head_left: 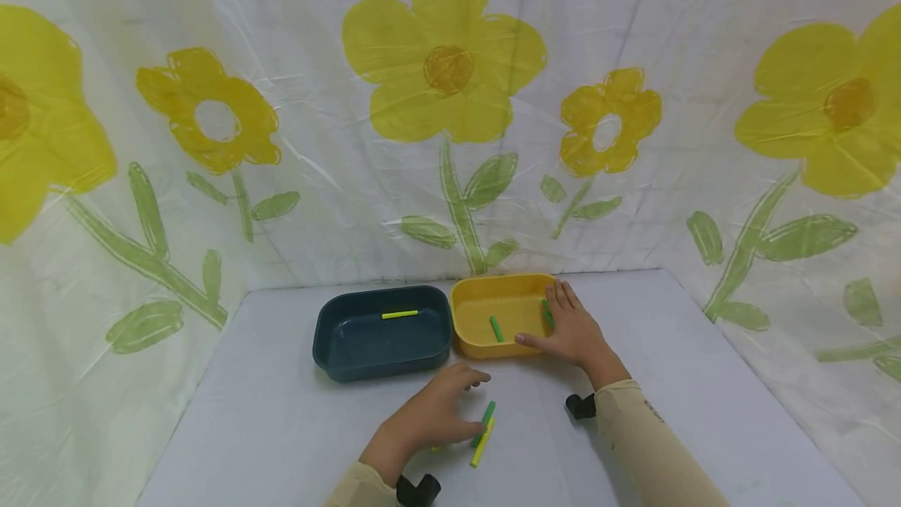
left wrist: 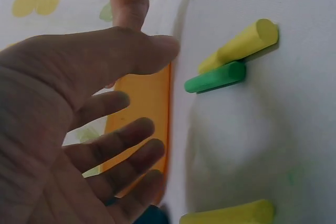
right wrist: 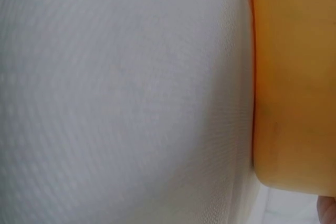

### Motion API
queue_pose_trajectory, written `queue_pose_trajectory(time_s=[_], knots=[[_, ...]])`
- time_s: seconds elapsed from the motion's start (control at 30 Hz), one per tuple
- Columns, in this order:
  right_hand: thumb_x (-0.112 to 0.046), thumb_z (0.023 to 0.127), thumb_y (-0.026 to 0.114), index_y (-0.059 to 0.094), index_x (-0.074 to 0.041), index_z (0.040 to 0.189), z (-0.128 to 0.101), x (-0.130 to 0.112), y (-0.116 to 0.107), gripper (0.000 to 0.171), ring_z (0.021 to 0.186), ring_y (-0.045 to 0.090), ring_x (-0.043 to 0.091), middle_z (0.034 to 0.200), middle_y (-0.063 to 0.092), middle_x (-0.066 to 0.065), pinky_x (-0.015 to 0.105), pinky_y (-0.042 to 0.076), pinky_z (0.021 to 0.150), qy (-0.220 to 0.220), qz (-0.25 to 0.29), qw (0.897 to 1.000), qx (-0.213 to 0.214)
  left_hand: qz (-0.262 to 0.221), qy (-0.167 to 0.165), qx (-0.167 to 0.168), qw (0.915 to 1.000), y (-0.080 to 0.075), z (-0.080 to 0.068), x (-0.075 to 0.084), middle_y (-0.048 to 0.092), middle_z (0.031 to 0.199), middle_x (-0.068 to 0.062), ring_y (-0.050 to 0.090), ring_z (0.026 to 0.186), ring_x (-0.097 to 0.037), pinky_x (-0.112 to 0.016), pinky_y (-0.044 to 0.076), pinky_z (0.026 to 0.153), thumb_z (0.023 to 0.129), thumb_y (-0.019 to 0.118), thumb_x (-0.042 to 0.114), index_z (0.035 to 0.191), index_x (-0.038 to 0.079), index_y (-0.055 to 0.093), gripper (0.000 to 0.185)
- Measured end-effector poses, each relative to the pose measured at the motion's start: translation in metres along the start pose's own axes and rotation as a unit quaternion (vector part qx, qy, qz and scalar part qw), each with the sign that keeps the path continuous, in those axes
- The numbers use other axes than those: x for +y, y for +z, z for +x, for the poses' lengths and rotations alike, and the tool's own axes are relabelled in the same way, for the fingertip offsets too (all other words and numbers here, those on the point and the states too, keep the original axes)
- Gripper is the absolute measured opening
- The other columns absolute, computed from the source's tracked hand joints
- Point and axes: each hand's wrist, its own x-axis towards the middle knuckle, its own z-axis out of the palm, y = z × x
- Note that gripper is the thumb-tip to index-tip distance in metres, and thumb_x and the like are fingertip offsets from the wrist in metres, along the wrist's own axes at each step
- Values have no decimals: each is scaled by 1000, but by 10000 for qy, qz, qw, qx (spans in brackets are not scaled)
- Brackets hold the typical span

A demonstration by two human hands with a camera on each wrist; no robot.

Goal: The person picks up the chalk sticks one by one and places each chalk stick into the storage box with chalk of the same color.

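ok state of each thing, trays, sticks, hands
blue tray: holds one yellow stick
yellow tray: holds green stick
table sticks: green and yellow, lying loose
left hand: open, over the table sticks
right hand: open, flat on the yellow tray's rim

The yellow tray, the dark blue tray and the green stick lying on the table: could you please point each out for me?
yellow tray [head_left: 470,311], head view, bare floor.
dark blue tray [head_left: 366,339], head view, bare floor.
green stick [left wrist: 216,77], left wrist view, middle of its length.

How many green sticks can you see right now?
3: one lying in the yellow tray, one at that tray's right wall by the right hand, one on the table beside the left hand. Others may be hidden.
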Motion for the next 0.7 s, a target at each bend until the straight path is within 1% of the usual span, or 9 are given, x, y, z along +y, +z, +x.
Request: queue_pose_trajectory(time_s=[0.13, 0.3, 0.53, 0.7], knots=[[-86, 86, 59, 12, 3, 168, 0, 1, 1, 130, 166, 3, 40, 178, 6, 22, 61, 23, 131, 7, 11, 10000, 5, 87, 54, -222, 9997, 3, -2, -1, 65, 128, 3, 59, 122, -14, -38, 52, 111, 84, 90, 26, 143, 18, 65, 65], [-86, 86, 59, 12, 3, 168, 0, 1, 1, 130, 166, 3, 40, 178, 5, 22, 61, 23, 131, 26, 11, 10000, -27, 112, -73, -451, 9989, 5, -3, 1, 64, 125, 7, 58, 121, -10, -37, 51, 112, 79, 92, 24, 142, 21, 66, 68], [-86, 85, 60, 11, 1, 169, -1, -1, 0, 130, 166, 3, 41, 178, 2, 22, 63, 25, 129, 59, 78, 10000, -16, 324, -39, -447, 9985, 6, -3, 4, 65, 124, 8, 56, 120, -8, -35, 50, 113, 77, 91, 23, 141, 20, 66, 69], [-86, 84, 61, 11, 0, 169, -2, -2, -2, 130, 166, 3, 43, 178, 1, 23, 64, 26, 128, 100, 120, 9999, -20, 341, -101, -508, 9981, 4, -3, 4, 66, 124, 9, 56, 121, -7, -36, 50, 114, 78, 89, 22, 142, 21, 66, 68]])
